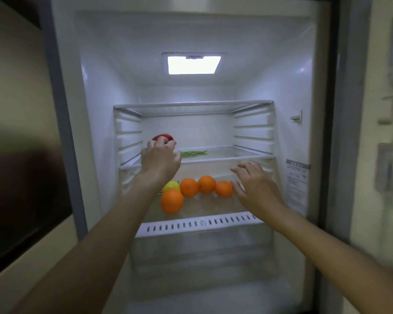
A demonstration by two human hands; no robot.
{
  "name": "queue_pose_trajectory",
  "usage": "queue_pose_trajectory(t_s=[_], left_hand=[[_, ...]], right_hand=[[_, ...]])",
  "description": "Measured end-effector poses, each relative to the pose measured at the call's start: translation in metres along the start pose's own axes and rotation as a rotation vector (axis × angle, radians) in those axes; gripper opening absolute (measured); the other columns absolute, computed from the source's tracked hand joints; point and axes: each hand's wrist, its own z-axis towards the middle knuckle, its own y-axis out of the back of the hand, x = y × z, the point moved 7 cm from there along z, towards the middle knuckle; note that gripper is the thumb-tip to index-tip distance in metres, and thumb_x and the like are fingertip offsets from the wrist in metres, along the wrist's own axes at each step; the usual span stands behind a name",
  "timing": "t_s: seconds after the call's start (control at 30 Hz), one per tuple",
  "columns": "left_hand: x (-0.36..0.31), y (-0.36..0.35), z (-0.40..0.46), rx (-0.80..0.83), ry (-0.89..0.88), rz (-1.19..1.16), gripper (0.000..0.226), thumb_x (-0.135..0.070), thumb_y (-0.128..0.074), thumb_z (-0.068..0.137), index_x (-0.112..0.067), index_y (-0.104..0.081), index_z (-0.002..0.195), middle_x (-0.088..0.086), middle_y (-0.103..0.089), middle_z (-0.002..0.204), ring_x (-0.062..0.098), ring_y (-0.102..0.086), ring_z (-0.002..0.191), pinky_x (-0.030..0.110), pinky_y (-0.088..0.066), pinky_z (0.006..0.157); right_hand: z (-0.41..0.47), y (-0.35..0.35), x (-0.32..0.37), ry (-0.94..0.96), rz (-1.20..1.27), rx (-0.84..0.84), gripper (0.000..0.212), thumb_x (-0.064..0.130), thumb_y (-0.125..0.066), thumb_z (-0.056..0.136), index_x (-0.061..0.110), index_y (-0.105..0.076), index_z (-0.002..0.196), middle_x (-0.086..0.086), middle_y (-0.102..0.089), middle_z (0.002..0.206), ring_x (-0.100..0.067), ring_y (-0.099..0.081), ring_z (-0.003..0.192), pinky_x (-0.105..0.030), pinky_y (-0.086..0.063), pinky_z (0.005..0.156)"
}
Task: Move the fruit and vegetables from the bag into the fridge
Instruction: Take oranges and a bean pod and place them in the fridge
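Two bare forearms reach from the bottom edge into the open white fridge [95, 114]. Lowest and nearest in the fridge is a clear plastic drawer [202, 257] under a white slotted strip [200, 224]. Above this strip lies the lower glass shelf [209, 207], and on it sit the fruits: a big round orange [171, 201] at the front left, a yellow round fruit [171, 186] just behind it and touching it, then three more oranges in a row to the right, the first [188, 187], the second [206, 184] and a smaller third one [224, 189]. The right hand [253, 188] hovers with its fingers spread and relaxed, so its grip is open and it holds nothing; its fingertips are just beside the smaller orange, but I cannot tell if they touch it. Higher and further in, the left hand [160, 158] is at the front left of the middle glass shelf [232, 158], with its fingers curled around a round red fruit [163, 138], so its grip is closed on it; whether the fruit rests on the shelf is hidden by the hand. To the right of this hand, a bunch of thin green vegetable stalks [193, 152] lies flat on the same shelf. Above is one more glass shelf [191, 107], and on the ceiling at the back shines a bright rectangular lamp [193, 65].
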Motion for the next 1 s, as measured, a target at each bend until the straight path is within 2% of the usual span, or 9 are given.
queue_pose_trajectory(t_s=[0.13, 0.33, 0.43, 0.53, 0.67, 0.83, 1.0], left_hand=[[-0.016, 0.007, -0.062, -0.171, -0.120, -0.024, 0.042, -0.030, -0.048, 0.081, -0.011, -0.061, 0.115, 0.013, -0.058, 0.122, 0.036, -0.050, 0.109, 0.046, -0.040, 0.090], [-0.047, 0.003, -0.141, -0.143, -0.248, -0.188, 0.042, -0.034, -0.041, 0.082, -0.013, -0.059, 0.114, 0.013, -0.060, 0.116, 0.031, -0.051, 0.104, 0.042, -0.044, 0.084], [-0.059, 0.007, -0.170, -0.095, -0.258, -0.252, 0.042, -0.034, -0.041, 0.083, -0.013, -0.058, 0.115, 0.012, -0.059, 0.118, 0.032, -0.051, 0.105, 0.044, -0.043, 0.085], [-0.068, 0.017, -0.194, -0.072, -0.249, -0.263, 0.039, -0.030, -0.055, 0.084, -0.013, -0.057, 0.119, 0.011, -0.058, 0.121, 0.033, -0.052, 0.108, 0.045, -0.043, 0.085], [-0.074, 0.035, -0.229, -0.028, -0.216, -0.237, 0.042, -0.024, -0.066, 0.080, -0.012, -0.057, 0.120, 0.014, -0.056, 0.126, 0.036, -0.050, 0.114, 0.050, -0.042, 0.089], [-0.101, 0.054, -0.294, 0.108, -0.215, -0.273, 0.043, -0.027, -0.065, 0.081, -0.010, -0.057, 0.120, 0.019, -0.053, 0.128, 0.040, -0.048, 0.116, 0.051, -0.041, 0.093], [-0.189, 0.088, -0.368, 0.231, -0.391, -0.399, 0.048, -0.036, -0.051, 0.082, -0.011, -0.055, 0.123, 0.018, -0.052, 0.130, 0.040, -0.048, 0.117, 0.050, -0.042, 0.093]], right_hand=[[-0.026, 0.008, 0.005, -0.076, -0.036, 0.078, 0.033, 0.022, -0.055, 0.089, 0.009, -0.058, 0.120, -0.011, -0.057, 0.122, -0.029, -0.050, 0.116, -0.039, -0.043, 0.090], [-0.082, 0.036, 0.013, -0.133, -0.088, 0.145, 0.037, 0.022, -0.053, 0.091, 0.011, -0.053, 0.126, -0.010, -0.054, 0.122, -0.026, -0.046, 0.116, -0.034, -0.037, 0.093], [-0.109, 0.059, 0.018, -0.122, -0.115, 0.130, 0.038, 0.022, -0.055, 0.089, 0.008, -0.054, 0.124, -0.012, -0.055, 0.119, -0.029, -0.049, 0.115, -0.039, -0.042, 0.094], [-0.134, 0.080, 0.024, -0.104, -0.144, 0.109, 0.037, 0.025, -0.051, 0.087, 0.006, -0.057, 0.119, -0.014, -0.057, 0.117, -0.032, -0.052, 0.114, -0.042, -0.046, 0.093], [-0.170, 0.106, 0.028, -0.155, -0.180, 0.117, 0.045, 0.031, -0.042, 0.088, 0.007, -0.056, 0.123, -0.016, -0.053, 0.130, -0.032, -0.045, 0.127, -0.044, -0.039, 0.102], [-0.245, 0.146, 0.037, -0.247, -0.217, 0.173, 0.052, 0.035, -0.033, 0.088, 0.004, -0.059, 0.121, -0.022, -0.056, 0.126, -0.038, -0.048, 0.123, -0.046, -0.039, 0.102], [-0.333, 0.241, 0.040, -0.386, -0.350, 0.167, 0.044, 0.031, -0.043, 0.090, 0.008, -0.056, 0.125, -0.018, -0.052, 0.134, -0.034, -0.043, 0.129, -0.043, -0.036, 0.105]])
